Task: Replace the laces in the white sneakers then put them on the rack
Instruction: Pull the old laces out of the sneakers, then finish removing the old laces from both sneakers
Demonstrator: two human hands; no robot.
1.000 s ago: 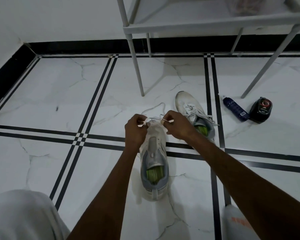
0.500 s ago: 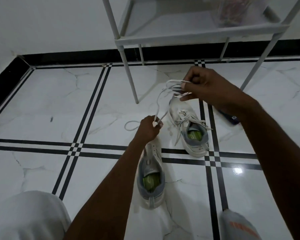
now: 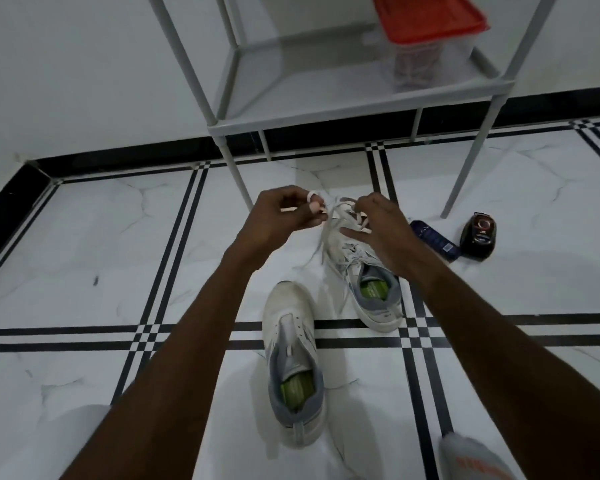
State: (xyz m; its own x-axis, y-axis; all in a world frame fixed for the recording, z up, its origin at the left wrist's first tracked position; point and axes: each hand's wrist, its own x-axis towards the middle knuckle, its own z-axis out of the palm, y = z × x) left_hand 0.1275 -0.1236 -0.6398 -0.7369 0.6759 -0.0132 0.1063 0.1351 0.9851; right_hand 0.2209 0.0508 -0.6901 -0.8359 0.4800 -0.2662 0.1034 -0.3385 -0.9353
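Head view: I see the left hand (image 3: 284, 213) pinching a loose white lace (image 3: 328, 233), the right hand (image 3: 378, 226) gripping its loops just above the far sneaker (image 3: 368, 289). The unlaced sneaker (image 3: 291, 358) lies nearer, between both forearms.

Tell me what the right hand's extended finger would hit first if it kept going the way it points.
The right hand points leftward; the lace comes first, then the left hand, though depth is unclear.

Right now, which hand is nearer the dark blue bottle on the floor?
Right. The right hand is just left of the blue bottle, over the far sneaker. The left hand is farther left, holding the lace.
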